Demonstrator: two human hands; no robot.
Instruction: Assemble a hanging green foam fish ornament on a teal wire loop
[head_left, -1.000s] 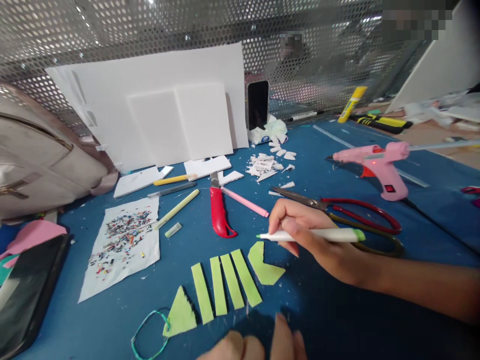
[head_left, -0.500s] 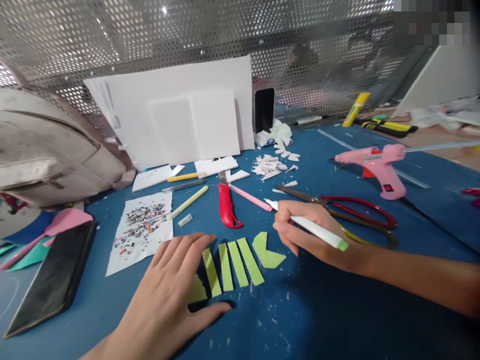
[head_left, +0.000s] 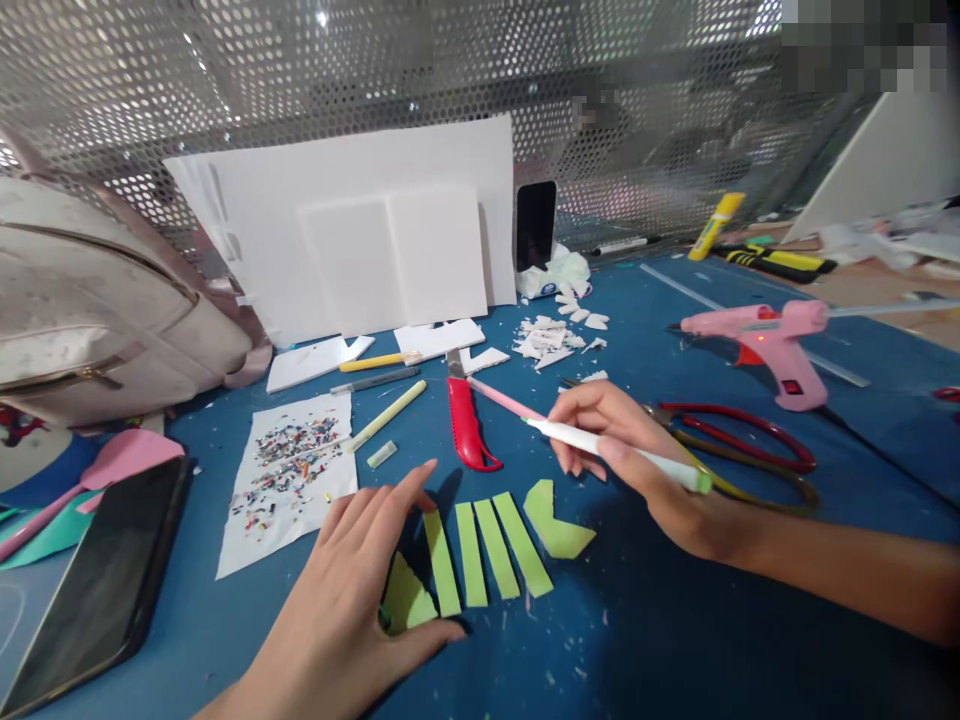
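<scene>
My left hand (head_left: pixel 360 590) rests at the front with thumb and fingers spread apart. Its fingertips are at the top of a light green paper strip (head_left: pixel 442 565), and its thumb lies by a wider green paper piece (head_left: pixel 409 597). Several more strips (head_left: pixel 497 548) lie beside these in a row, with a notched green piece (head_left: pixel 557 525) at the right end. My right hand (head_left: pixel 611 440) holds a white marker (head_left: pixel 622 450) with a green end, its green tip pointing left above the table. Scissors (head_left: pixel 739 440) lie partly hidden behind that hand.
A red utility knife (head_left: pixel 465 425), a marker cap (head_left: pixel 382 454) and a pale marker (head_left: pixel 390 415) lie beyond the paper. A pink glue gun (head_left: pixel 787 340) stands right. Beads cover a white sheet (head_left: pixel 244 545); a phone (head_left: pixel 97 590) and bag (head_left: pixel 112 290) are left.
The marker in my right hand has turned flatter, and the fingers have shifted on it. My left hand has moved slightly right, uncovering more of the wide green piece. The view has shifted a little.
</scene>
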